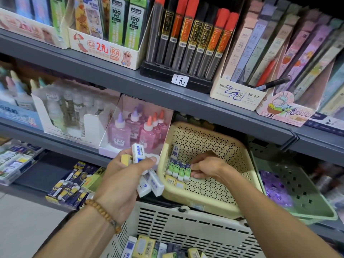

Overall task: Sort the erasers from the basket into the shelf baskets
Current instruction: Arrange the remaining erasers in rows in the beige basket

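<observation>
Several white-and-blue erasers (149, 175) are clutched in the left hand (122, 175); green-sleeved erasers (178, 169) are pinched by the right hand (206, 167) inside the cream shelf basket (214, 202).

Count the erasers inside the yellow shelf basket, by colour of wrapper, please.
Green-and-white erasers, standing in a row against the right hand: 4
Yellow erasers: 2
Blue-and-white eraser: 1
Total in the yellow shelf basket: 7
</observation>
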### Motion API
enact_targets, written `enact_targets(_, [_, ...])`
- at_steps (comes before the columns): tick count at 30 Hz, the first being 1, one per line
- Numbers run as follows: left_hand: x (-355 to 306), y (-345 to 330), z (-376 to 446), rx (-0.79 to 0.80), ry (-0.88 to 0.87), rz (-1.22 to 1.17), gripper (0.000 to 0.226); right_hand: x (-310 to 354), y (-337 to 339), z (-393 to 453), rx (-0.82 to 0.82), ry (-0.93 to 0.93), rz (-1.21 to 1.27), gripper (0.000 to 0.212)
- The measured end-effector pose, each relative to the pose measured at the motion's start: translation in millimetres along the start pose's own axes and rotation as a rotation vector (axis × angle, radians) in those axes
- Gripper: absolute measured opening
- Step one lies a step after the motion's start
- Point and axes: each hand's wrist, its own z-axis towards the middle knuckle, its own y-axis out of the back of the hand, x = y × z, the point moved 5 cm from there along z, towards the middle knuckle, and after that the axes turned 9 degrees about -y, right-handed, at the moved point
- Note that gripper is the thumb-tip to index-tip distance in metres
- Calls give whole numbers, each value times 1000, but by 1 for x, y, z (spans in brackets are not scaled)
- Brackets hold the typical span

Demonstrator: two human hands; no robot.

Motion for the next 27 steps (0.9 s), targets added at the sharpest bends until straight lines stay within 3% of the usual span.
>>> enact_targets(3, [2,0,1,-40,-14,-10,33,10,5,-16,-117,124,-130,15])
enact_targets(5, [2,-1,0,-66,-30,-32,33,22,3,-42,-174,298,-83,19])
enact_targets(8, [1,-2,-1,-90,-58,-40,32,37,-18,-96,6,577,57,33])
enact_targets(12, [0,-3,-5,-96,-74,-67,33,44,-45,-140,168,749,-30,25])
enact_targets(15, [-2,-6,-7,-43,-44,-91,29,41,-45,-139,159,731,-28,9])
enact_targets(19, [-3,-5,-6,25,16,-4,21,30,-12,-108,134,532,330,11])
enact_targets(22, [-1,-4,-6,66,56,81,26,19,13,-66,-23,352,558,16])
enact_targets(27, [4,-3,-4,81,103,166,18,21,28,-3,-241,211,560,15])
